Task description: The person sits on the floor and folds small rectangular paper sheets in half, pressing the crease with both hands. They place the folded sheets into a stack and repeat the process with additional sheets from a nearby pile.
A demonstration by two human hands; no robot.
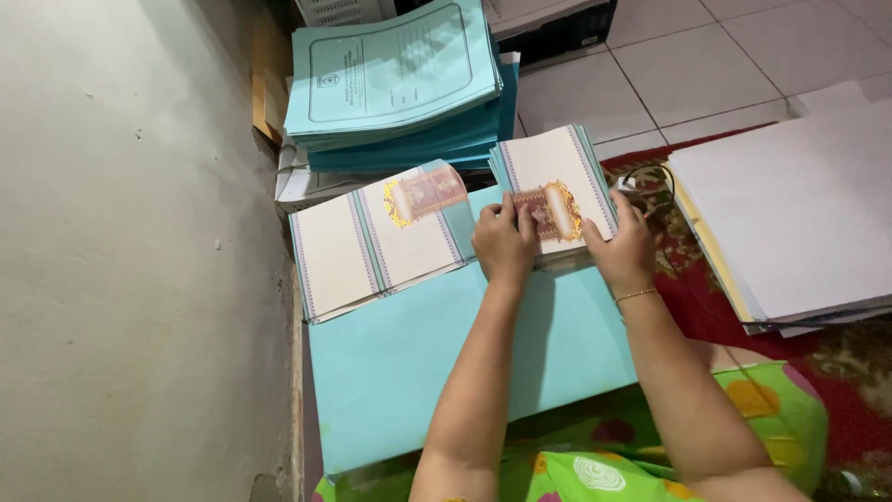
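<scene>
My left hand (505, 244) and my right hand (624, 249) both grip the near edge of a folded cream card stack (556, 178) with striped borders and a red-gold emblem. The stack rests on a large light-blue sheet (418, 363) lying over my lap. To the left lies an opened cream card pile (372, 246) with the same emblem on a flap. A thin gold bracelet circles my right wrist.
A tall pile of teal folders (395, 79) sits at the back. A stack of white and yellow paper (799, 214) lies at the right on a red patterned rug. A grey wall (130, 260) runs along the left; white floor tiles show behind.
</scene>
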